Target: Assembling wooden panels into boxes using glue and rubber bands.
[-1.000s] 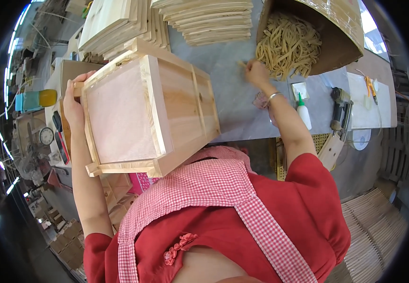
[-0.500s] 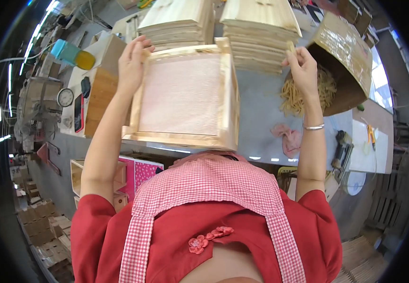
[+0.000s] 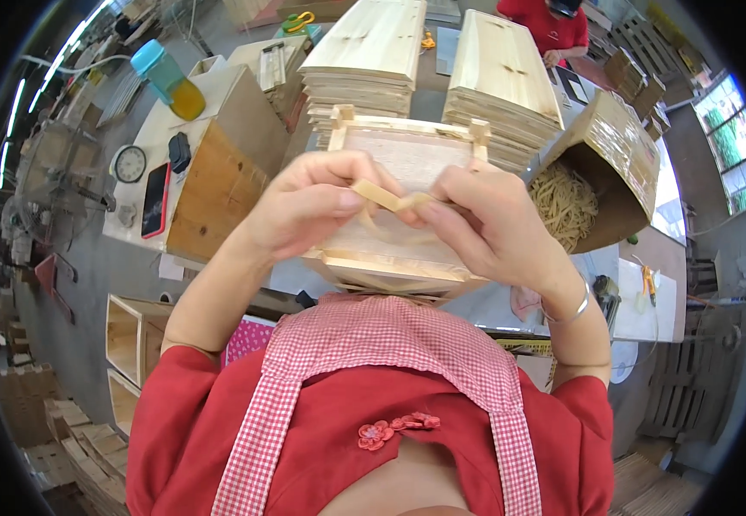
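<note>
Two stacks of pale flat boards (image 3: 373, 52) stand behind a square wooden frame (image 3: 399, 258) with a rough whitish panel; the frame lies just before the person's chest. Beside it a tilted cardboard box (image 3: 618, 146) holds thin strips. Left hand (image 3: 308, 206) and right hand (image 3: 485, 228) meet above the frame, fingers closed, together pinching one small light strip (image 3: 390, 199).

Left hand (image 3: 308, 206) and right hand (image 3: 485, 228) are pinching the two ends of a thin pale wooden strip (image 3: 383, 196) between them, each grip closing on it with fingertips, directly above an open wooden box frame (image 3: 390, 258) lying on the grey bench (image 3: 493, 301). Behind are standing two stacks of boards (image 3: 373, 60); a cardboard box of strips (image 3: 597, 172) is tilting at right.
</note>
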### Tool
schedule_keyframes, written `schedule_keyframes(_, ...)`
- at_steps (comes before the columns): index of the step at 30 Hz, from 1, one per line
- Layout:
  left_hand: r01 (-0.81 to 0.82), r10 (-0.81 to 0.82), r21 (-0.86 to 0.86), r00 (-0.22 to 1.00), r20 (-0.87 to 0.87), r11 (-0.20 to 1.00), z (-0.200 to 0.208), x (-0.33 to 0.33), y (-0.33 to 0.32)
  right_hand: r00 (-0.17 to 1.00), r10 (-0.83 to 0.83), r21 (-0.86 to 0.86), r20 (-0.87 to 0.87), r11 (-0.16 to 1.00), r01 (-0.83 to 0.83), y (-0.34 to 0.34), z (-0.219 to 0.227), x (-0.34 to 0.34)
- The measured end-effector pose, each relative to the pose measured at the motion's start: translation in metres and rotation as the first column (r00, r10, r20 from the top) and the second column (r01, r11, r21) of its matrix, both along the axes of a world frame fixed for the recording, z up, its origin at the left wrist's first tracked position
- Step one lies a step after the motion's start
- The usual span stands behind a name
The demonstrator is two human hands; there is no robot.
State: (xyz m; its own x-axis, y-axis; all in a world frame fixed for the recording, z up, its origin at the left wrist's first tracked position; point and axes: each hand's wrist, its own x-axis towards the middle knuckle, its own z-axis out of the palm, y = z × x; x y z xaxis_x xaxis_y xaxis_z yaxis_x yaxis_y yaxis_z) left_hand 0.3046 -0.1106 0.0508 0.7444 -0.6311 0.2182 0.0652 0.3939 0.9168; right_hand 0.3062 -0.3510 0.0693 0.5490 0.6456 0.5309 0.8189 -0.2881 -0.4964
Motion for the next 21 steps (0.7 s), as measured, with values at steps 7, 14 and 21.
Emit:
schedule_keyframes(7,0.067,-0.097,0.392,0.994,0.056,0.918,0.012,0.021,0.044,0.987,-0.105,-0.015,0.12,0.994,0.108,-0.017,-0.006,0.021)
schedule_keyframes(14,-0.877,-0.225,0.24,0.156,0.962,0.416,-0.028,0.109,0.103,0.916,-0.383,-0.062,0.121,0.918,0.392,-0.1,-0.049,0.112)
schedule_keyframes(21,-0.64,-0.052,0.562,0.634,0.771,0.525,-0.04,0.041,0.103,0.97,-0.243,-0.143,0.001,0.96,0.24,-0.109,-0.069,0.051)
